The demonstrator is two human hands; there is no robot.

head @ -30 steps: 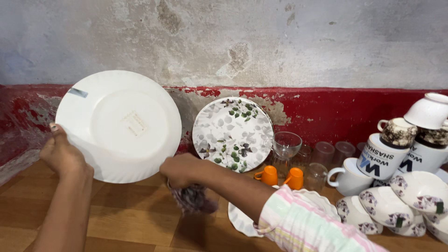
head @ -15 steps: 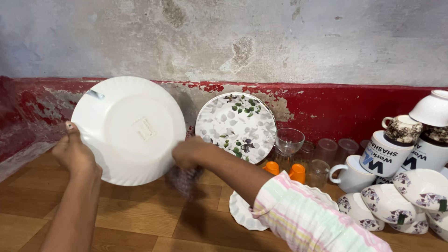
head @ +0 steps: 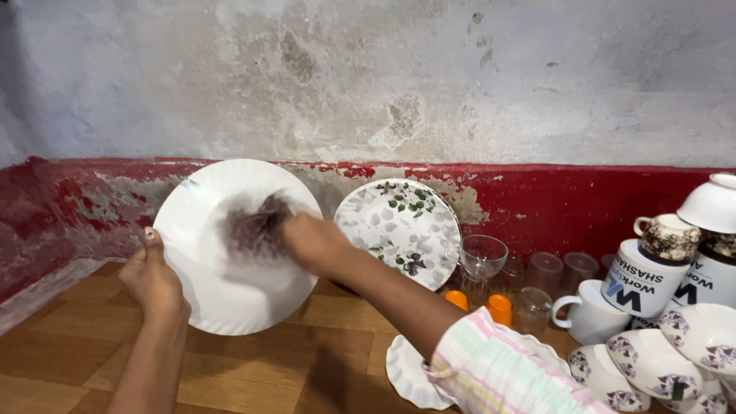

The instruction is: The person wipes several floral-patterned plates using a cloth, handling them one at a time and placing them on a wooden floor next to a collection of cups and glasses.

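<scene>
Head view, cloth (head: 253, 226) under right hand (head: 314, 244) fingers

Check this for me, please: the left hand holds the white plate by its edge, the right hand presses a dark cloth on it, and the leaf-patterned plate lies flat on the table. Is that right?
Not quite. The leaf-patterned plate does not lie flat: the head view shows it standing tilted against the red wall band. The rest holds: the left hand grips the white plate by its edge, and the right hand presses a dark cloth on it.
</scene>
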